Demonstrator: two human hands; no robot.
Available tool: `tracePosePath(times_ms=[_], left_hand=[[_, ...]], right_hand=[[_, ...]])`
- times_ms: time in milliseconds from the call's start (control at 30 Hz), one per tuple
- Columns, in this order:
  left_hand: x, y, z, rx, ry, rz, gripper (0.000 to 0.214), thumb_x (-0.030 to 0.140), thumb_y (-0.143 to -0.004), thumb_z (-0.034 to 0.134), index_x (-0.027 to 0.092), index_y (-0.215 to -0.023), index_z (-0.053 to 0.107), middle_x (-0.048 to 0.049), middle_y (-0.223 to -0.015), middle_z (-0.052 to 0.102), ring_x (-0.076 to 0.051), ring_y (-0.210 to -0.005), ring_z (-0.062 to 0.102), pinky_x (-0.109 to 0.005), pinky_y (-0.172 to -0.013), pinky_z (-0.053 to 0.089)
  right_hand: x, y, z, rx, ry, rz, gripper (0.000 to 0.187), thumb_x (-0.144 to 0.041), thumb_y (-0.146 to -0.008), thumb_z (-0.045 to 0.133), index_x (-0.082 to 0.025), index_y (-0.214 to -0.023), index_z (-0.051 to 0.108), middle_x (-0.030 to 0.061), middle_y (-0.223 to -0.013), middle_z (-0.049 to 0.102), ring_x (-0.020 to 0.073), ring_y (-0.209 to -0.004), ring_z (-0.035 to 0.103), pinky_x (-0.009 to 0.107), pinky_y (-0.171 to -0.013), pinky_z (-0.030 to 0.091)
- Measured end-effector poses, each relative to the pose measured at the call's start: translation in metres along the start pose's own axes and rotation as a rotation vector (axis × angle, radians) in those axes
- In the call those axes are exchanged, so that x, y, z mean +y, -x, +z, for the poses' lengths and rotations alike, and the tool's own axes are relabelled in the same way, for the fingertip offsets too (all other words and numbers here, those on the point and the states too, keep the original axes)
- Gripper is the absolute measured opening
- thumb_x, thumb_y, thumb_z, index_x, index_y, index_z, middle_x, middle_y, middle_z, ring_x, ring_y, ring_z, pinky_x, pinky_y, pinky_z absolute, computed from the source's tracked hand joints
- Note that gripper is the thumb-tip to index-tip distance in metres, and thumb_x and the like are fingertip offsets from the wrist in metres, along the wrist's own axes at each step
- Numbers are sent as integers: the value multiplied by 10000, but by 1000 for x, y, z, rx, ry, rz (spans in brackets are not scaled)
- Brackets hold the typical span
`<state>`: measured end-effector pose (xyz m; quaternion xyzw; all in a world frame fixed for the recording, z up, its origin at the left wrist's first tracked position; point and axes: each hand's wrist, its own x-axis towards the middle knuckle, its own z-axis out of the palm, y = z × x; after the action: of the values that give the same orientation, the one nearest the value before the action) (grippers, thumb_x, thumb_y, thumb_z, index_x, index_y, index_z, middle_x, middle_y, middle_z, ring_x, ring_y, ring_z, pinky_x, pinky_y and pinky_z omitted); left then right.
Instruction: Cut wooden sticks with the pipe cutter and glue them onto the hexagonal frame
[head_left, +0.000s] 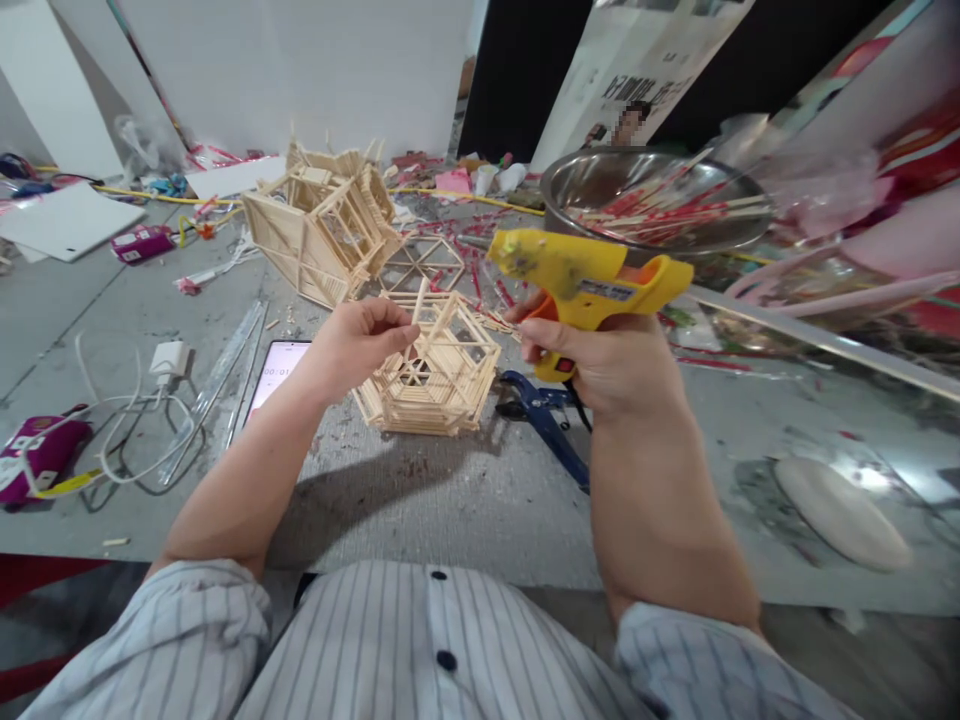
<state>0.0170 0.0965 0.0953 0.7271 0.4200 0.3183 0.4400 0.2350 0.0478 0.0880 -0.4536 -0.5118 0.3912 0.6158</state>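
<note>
My right hand is wrapped around the handle of a yellow hot glue gun, its nozzle pointing left. My left hand pinches a short wooden stick above a hexagonal stick frame built of stacked thin wooden sticks. This frame rests on the grey table in front of me. Behind it to the left stands a larger wooden stick model, tilted. A flat hexagonal stick piece lies between the two. Blue-handled pliers lie under my right hand.
A steel bowl holding red-tipped sticks stands at the back right. A phone lies by my left forearm. White cables with a charger and a purple packet are at the left. An oval pale object lies right.
</note>
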Motion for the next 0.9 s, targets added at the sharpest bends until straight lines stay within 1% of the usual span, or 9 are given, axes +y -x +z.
tracePosePath(times_ms=[67, 167, 300, 500, 600, 667, 767, 833, 900], left_hand=[[-4, -3, 0, -9, 42, -1, 111, 260, -761, 580, 154, -728, 572, 7, -602, 577, -46, -454, 349, -200, -440, 249], [-9, -4, 1, 5, 0, 44, 101, 251, -758, 584, 155, -733, 569, 20, -586, 531, -47, -473, 349, -196, -445, 247], [-12, -4, 0, 37, -77, 86, 98, 249, -743, 608, 164, -719, 564, 41, -553, 454, -54, -491, 352, -198, -454, 249], [-7, -1, 3, 13, -21, 87, 102, 227, -739, 611, 159, -700, 545, 46, -560, 456, -54, -495, 372, -209, -476, 293], [-6, 0, 5, -36, 36, 65, 62, 207, -751, 591, 158, -790, 588, 43, -572, 480, -55, -484, 394, -212, -473, 327], [-6, 1, 7, -90, 79, 33, 118, 203, -764, 574, 162, -870, 605, 43, -569, 476, -56, -467, 399, -210, -457, 338], [-7, 2, 7, -116, 107, 9, 152, 209, -773, 560, 166, -912, 603, 39, -572, 481, -59, -456, 411, -207, -445, 350], [-7, 2, 1, -73, 31, 18, 147, 225, -772, 558, 163, -896, 607, 26, -596, 514, -64, -474, 428, -208, -459, 361], [-7, 0, -11, 60, -158, 51, 144, 263, -770, 569, 163, -858, 625, 4, -644, 566, -81, -531, 467, -217, -504, 379]], right_hand=[[-1, 0, -3, -22, 20, -11, 192, -295, -580, 808, -211, -670, 661, -12, -686, 651, 81, -459, 501, 238, -417, 415], [-3, 3, -5, -47, 44, 0, 204, -325, -607, 800, -204, -695, 661, -2, -670, 638, 79, -458, 475, 233, -408, 378], [-5, 8, -10, -16, 88, 30, 157, -301, -657, 780, -222, -741, 673, 12, -703, 636, 96, -502, 482, 240, -424, 359], [-4, 7, -14, -34, 132, 4, 167, -327, -624, 796, -245, -653, 653, -21, -614, 579, 90, -446, 424, 233, -380, 326], [-3, 7, -13, -50, 139, -2, 173, -330, -612, 799, -251, -654, 651, -30, -577, 545, 89, -439, 409, 227, -366, 316], [-2, 7, -12, -46, 140, -15, 182, -330, -605, 802, -250, -645, 643, -27, -576, 540, 93, -445, 416, 222, -357, 302], [-4, 6, -11, 7, 139, -57, 226, -367, -592, 807, -239, -601, 621, -22, -580, 559, 86, -432, 421, 221, -346, 299], [-8, 5, -13, 59, 122, -60, 260, -390, -557, 825, -235, -619, 626, -22, -586, 593, 82, -408, 426, 228, -343, 316], [-13, 3, -17, 113, 87, -86, 300, -413, -531, 840, -228, -659, 641, -12, -605, 634, 84, -387, 440, 240, -343, 332]])
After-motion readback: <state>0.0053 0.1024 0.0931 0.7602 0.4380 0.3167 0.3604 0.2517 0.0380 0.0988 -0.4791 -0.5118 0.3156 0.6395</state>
